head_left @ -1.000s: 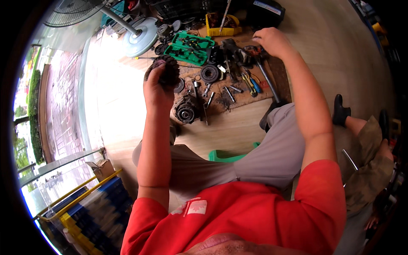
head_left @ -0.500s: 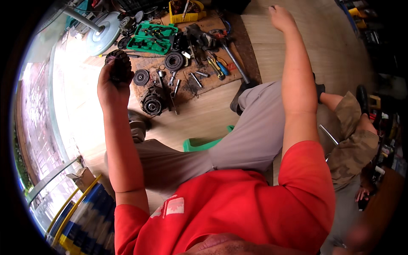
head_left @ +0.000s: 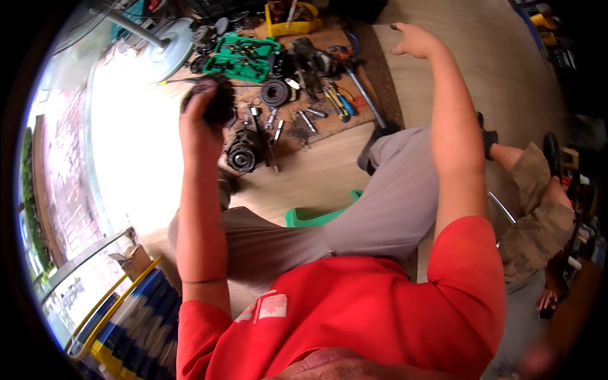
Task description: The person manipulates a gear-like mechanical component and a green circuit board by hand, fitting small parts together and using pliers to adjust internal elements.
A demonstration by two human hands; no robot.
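In my left hand (head_left: 199,120), raised over the left side of the work board, is a dark round machine part (head_left: 220,104) with a ridged rim, blurred by motion. My right hand (head_left: 419,44) is stretched out over the floor to the right of the board; its thumb and fingers are apart and hold nothing. A pulley-like motor housing (head_left: 242,155) lies at the board's near left edge. Beyond it is a dark grooved ring (head_left: 274,93). Wrenches and sockets (head_left: 278,130) are scattered near these parts.
A green tool case (head_left: 237,58) lies unfolded at the back, near a yellow bin (head_left: 292,25). Pliers (head_left: 335,104) and a long metal bar (head_left: 367,95) lie at the right. A green stool (head_left: 310,218) shows between my legs. Another person (head_left: 538,209) sits at right.
My right hand's fingers have spread from a closed pose. My left hand has moved rightward with the dark part, which now hides a disc on the board. The whole view has shifted slightly.
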